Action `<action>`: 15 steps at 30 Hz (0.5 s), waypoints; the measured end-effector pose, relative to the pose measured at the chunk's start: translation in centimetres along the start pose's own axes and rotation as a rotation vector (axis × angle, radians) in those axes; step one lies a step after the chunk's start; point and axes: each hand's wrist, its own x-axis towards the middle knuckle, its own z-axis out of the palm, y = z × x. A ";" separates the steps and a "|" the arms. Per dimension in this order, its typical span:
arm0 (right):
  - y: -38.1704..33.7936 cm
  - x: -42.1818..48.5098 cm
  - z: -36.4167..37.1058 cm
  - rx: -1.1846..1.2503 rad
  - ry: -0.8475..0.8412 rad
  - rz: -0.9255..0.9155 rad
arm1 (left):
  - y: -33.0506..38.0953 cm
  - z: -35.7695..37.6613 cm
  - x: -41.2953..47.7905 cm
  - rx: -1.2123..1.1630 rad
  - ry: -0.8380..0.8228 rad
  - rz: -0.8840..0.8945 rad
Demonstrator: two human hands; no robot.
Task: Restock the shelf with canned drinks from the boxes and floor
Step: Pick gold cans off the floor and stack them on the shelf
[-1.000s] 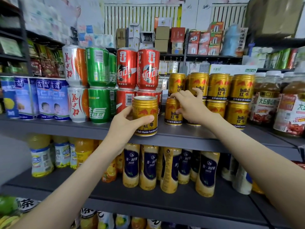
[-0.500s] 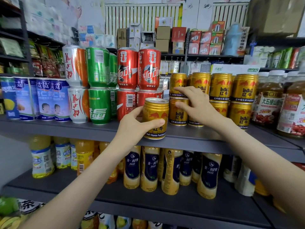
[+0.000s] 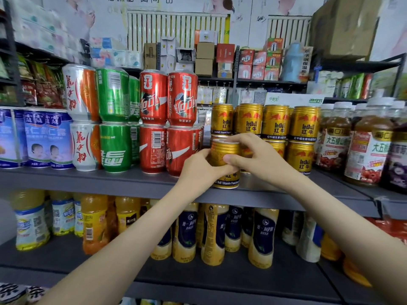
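Head view, grey shop shelf point(image 3: 88, 181), gold can point(image 3: 224, 150)

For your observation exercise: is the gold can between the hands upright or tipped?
Upright: the gold can has rim on top, base down at the shelf.

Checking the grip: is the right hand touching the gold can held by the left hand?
Touching. Head view: the right hand lays its thumb across the gold can, fingers over its rim; the left hand grips its side.

Bright, even indoor light, soft shadows — pale glare streaks the shiny green aluminium cans point(image 3: 113, 95). Wide-angle distortion bows the grey metal shelf point(image 3: 88, 182) (worst toward the corners); white tissue packs point(image 3: 44, 38) upper left blur.
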 end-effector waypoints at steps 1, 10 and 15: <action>0.2 0.0 0.0 -0.014 0.019 -0.004 | 0.0 0.1 0.2 0.023 -0.012 0.013; 0.7 -0.8 0.8 -0.043 0.067 -0.064 | -0.8 -1.6 -0.3 0.709 0.032 0.348; 0.3 -0.8 1.0 0.039 0.195 -0.028 | -3.0 -3.8 -0.6 0.876 0.353 0.710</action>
